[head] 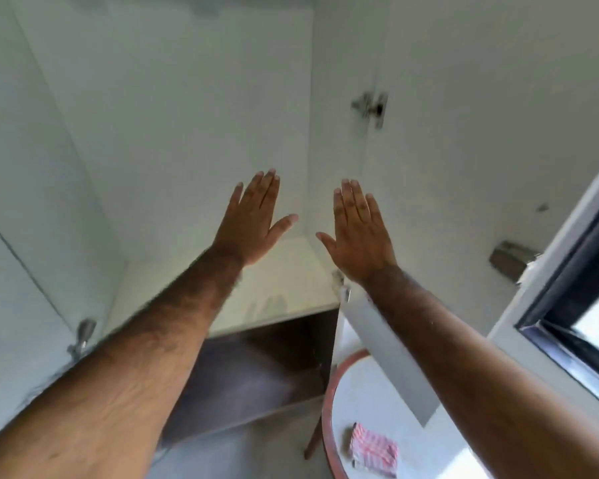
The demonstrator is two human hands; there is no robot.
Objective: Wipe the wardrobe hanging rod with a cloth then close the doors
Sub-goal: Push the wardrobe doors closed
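Both my arms reach forward into an open white wardrobe [173, 126]. My left hand [253, 223] and my right hand [358, 236] are flat, fingers straight, palms facing away, and hold nothing. They hover side by side above the wardrobe's pale shelf [284, 271]. A red and white striped cloth [374, 451] lies folded on a round white table [353, 402] at the lower right, under my right forearm. The open right door [464, 133] carries a metal hinge [370, 107]. No hanging rod shows in this view.
A dark compartment [256, 368] lies under the shelf. The open left door [21, 271] has a metal hinge [82, 337] at its lower edge. A dark-framed window [574, 305] is at the right. A metal handle [509, 259] sits on the right door.
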